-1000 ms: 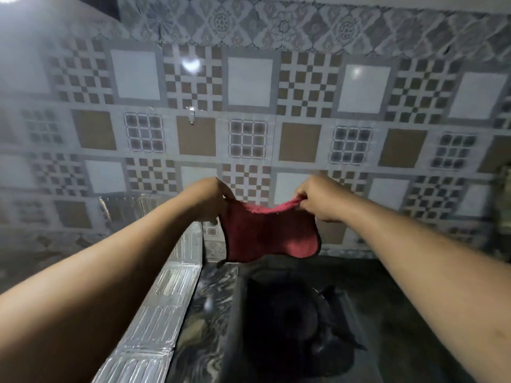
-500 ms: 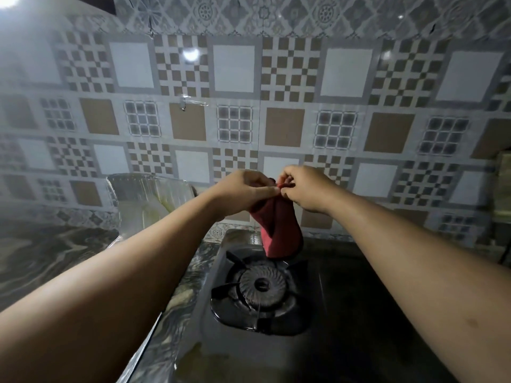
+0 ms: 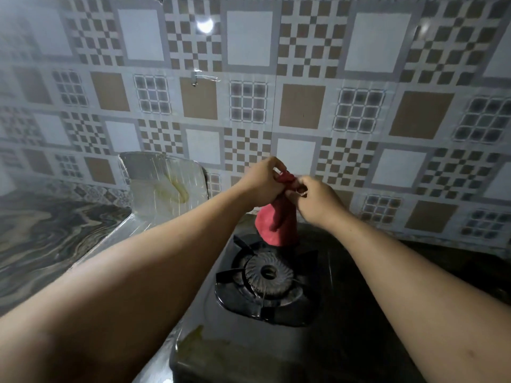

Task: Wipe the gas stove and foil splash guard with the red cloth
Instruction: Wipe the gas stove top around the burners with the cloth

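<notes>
Red cloth (image 3: 276, 222) pinched between both hands (image 3: 287, 186)

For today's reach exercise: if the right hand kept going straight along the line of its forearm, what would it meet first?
The right hand already pinches the red cloth; past that, probably the left hand, then the tiled wall. Depth is unclear.

Hands drew together, red cloth (image 3: 277, 222) now bunched, hanging.

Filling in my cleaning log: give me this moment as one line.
phase: folding cloth | left hand: pinches cloth top | right hand: pinches cloth top | cloth: hangs above burner | stove, foil guard: stained
</notes>
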